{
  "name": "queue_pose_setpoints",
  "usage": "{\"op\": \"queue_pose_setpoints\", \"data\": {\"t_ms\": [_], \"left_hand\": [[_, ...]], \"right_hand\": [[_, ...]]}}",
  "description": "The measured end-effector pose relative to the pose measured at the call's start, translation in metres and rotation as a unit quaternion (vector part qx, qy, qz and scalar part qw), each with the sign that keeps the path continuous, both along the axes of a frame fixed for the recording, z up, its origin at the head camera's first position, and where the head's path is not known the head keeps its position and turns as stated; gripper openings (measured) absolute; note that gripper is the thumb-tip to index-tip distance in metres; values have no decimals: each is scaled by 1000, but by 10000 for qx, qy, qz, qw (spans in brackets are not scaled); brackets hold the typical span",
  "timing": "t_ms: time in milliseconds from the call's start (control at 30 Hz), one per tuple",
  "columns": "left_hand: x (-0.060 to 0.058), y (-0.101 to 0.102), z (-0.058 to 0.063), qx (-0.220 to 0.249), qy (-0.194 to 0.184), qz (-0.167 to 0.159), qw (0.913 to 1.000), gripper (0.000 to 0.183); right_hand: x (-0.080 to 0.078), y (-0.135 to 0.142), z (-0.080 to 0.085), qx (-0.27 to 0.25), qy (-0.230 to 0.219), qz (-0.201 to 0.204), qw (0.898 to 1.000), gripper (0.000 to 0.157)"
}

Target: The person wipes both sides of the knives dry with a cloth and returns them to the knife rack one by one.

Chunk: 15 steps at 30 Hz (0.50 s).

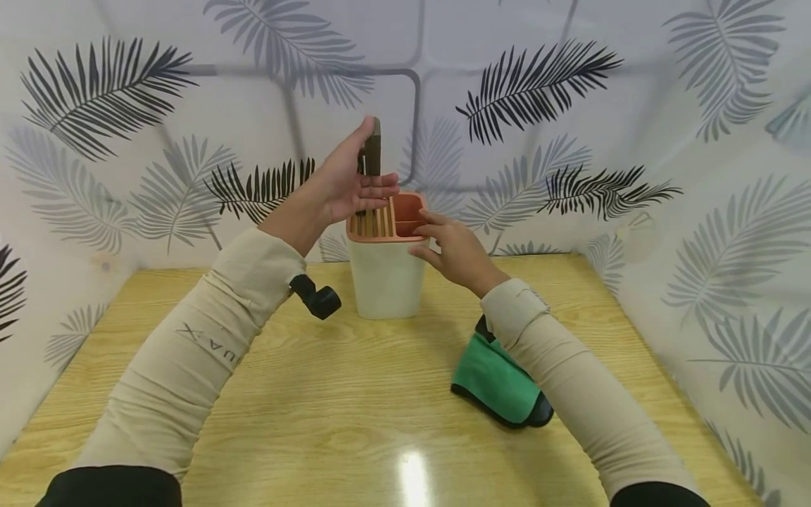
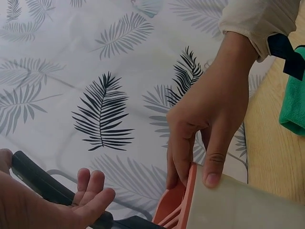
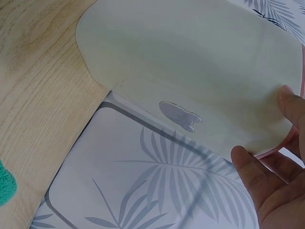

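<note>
A cream knife holder (image 1: 385,282) with an orange slotted top stands upright at the back of the table. From its left slots rises a dark handle (image 1: 372,155), with other dark parts beside it; the blade is hidden. My left hand (image 1: 345,179) is at this handle, thumb near its top end and fingers extended across its front. In the left wrist view, the handle (image 2: 40,179) lies between thumb and fingers. My right hand (image 1: 459,250) holds the holder's right rim, its thumb (image 2: 213,167) against the cream outer wall and other fingers over the orange edge.
A green cloth (image 1: 497,384) with black edging lies on the wooden table (image 1: 355,408), partly under the right forearm. Leaf-patterned sheeting (image 1: 538,91) rises behind and beside the table. An open orange compartment (image 1: 408,208) is at the holder's right side.
</note>
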State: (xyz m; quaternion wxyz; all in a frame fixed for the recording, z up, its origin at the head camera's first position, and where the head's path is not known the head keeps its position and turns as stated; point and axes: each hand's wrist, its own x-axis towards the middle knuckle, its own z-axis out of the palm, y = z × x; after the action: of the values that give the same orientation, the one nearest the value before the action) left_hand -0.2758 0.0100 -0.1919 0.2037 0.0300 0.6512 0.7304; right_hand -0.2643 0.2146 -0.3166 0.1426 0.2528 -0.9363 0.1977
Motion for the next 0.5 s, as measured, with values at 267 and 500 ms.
{"op": "queue_pose_setpoints", "data": {"t_ms": [267,500], "left_hand": [[-6,0,5,10,-416,47,9991,67],[-9,1,-5,-364,-412,-230,9982,71]], "right_hand": [[0,1,3,-32,-9,-4,10000,42],[0,-2,1,-15,21,12,10000,42]]}}
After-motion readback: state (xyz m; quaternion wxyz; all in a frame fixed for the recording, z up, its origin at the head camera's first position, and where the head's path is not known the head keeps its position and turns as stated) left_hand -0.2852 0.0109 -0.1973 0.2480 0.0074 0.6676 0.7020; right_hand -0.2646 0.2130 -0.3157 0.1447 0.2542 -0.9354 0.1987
